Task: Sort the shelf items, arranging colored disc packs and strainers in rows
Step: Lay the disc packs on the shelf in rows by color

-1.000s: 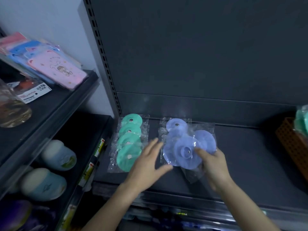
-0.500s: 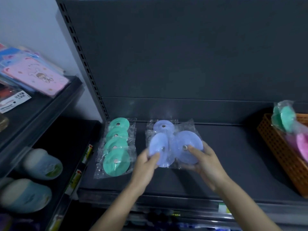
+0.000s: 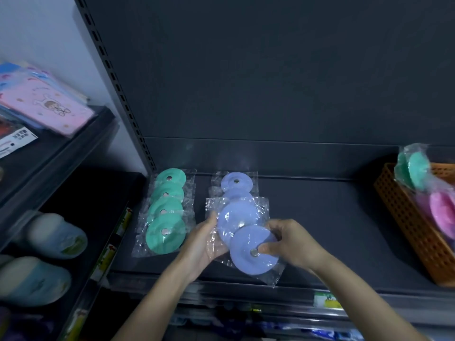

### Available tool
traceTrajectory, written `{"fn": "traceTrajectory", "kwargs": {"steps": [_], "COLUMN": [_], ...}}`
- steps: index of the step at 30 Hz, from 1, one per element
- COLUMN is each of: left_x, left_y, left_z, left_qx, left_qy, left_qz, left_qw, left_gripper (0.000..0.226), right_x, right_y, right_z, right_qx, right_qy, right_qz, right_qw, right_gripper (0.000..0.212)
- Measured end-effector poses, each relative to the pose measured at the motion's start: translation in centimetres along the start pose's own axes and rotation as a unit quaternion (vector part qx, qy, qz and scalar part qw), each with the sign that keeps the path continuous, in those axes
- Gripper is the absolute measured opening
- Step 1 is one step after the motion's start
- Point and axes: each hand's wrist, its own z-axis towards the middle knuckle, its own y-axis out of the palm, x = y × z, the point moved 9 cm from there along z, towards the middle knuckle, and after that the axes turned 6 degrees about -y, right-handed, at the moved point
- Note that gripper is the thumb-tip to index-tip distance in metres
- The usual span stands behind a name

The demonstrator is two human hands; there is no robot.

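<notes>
Holding the front blue pack at the six o'clock end of the blue row, both hands work it together. The left hand has its grip curled round the wrapper's nine o'clock edge, and the right hand pinches the disc's three o'clock rim, thumb by the metal centre. The pack overlaps the one behind, likely so the row shingles like the green row just beside it at nine o'clock. It looks not yet laid flat. At three o'clock on the shelf, well apart, an orange basket holds unsorted green and pink packs, probably the supply for later rows.
</notes>
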Motion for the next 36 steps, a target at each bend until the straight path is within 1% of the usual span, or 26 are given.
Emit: {"fn": "traceTrajectory", "kwargs": {"steps": [3,5,6,9,11,14,15,16,17,19,21,27,31,36], "left_x": [-0.3,-0.3,-0.4,-0.9,-1.3,-1.6,-1.5,-1.5,-1.3,-1.0,-0.8,0.0,1.2,1.8], "left_y": [0.5,0.4,0.0,-1.4,-2.2,-2.1,-1.9,-1.9,-2.0,-2.9,-3.8,-3.9,-3.6,-3.2], "left_z": [0.0,-0.1,-0.1,-0.2,-0.1,-0.1,0.0,0.0,0.0,0.0,0.1,0.7,1.4,1.1], "left_qx": [-0.003,0.013,0.026,0.065,0.077,0.073,0.07,0.073,0.087,0.142,0.185,0.212,0.227,0.238], "left_qy": [0.017,0.034,0.038,0.037,0.033,0.031,0.033,0.036,0.041,0.049,0.049,0.064,0.09,0.124], "left_qz": [0.092,0.109,0.104,0.077,0.069,0.093,0.105,0.125,0.155,0.229,0.288,0.37,0.411,0.444], "left_qw": [0.996,0.993,0.993,0.994,0.994,0.992,0.991,0.989,0.983,0.962,0.938,0.902,0.878,0.855], "left_gripper": [0.039,0.038,0.036,0.031,0.027,0.025,0.025,0.026,0.026,0.03,0.034,0.045,0.051,0.06], "right_x": [-0.1,-0.1,0.1,1.7,3.0,5.0,5.3,5.5,5.8,6.6,6.9,6.7,5.8,5.5], "right_y": [0.6,0.6,0.3,-0.9,-1.0,0.3,0.5,0.6,0.6,0.3,0.3,0.3,-0.3,-0.5], "right_z": [0.8,1.3,1.4,1.2,1.2,1.3,1.4,1.4,1.4,1.5,1.5,2.1,3.0,3.3], "right_qx": [-0.007,0.021,0.048,0.134,0.141,0.123,0.129,0.137,0.147,0.163,0.159,0.164,0.18,0.178], "right_qy": [-0.012,-0.023,-0.022,0.008,0.033,0.086,0.093,0.099,0.107,0.121,0.128,0.127,0.101,0.081], "right_qz": [-0.098,-0.127,-0.108,0.0,0.042,0.145,0.151,0.142,0.128,0.084,0.044,-0.002,-0.057,-0.071], "right_qw": [0.995,0.991,0.993,0.991,0.989,0.978,0.976,0.975,0.975,0.976,0.978,0.978,0.977,0.978], "right_gripper": [0.032,0.038,0.034,0.026,0.019,0.017,0.013,0.007,0.005,0.01,0.01,0.008,0.008,0.011]}}
